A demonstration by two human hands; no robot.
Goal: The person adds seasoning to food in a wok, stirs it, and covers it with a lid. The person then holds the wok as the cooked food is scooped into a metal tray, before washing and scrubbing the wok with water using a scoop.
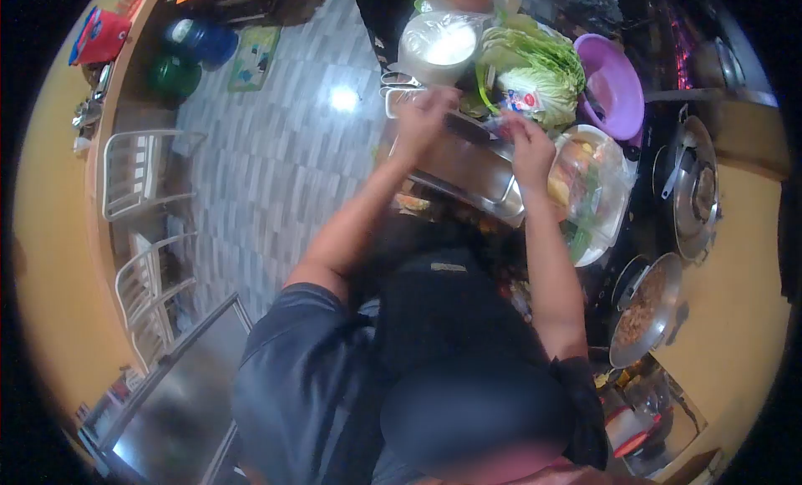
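Pinching at the tray's far side: the right hand (528,142) has its fingers drawn in narrow, apparently on a bit of clear plastic (499,127); a light grip near the edge would give the best control.
Left hand (428,113): blurred, at about 11 o'clock of the metal tray (476,169); whether it grips anything, I cannot tell. Steadying the other side gently would suit.
Clear plastic: between the hands, about 12 o'clock of the tray; working low and slowly there should help avoid tearing or dropping it.
Dark flat piece (466,127): 1, between the hands, its kind unclear; fingers are best kept off its edges.
Trays: 1 metal, below the hands; 1 white (620,213), at 3 o'clock of the metal one, with bagged food.
Cabbage (543,88): 1 clear head, at 1 o'clock.
Purple basin (622,92): 1, at 2 o'clock.
Plastic-covered container (439,46): 1, near 12 o'clock.
Large pans: 2, one (687,222) at 3 o'clock, one (664,322) at 4 o'clock.
White chairs: 2 (150,172) (150,289), at 9 o'clock.
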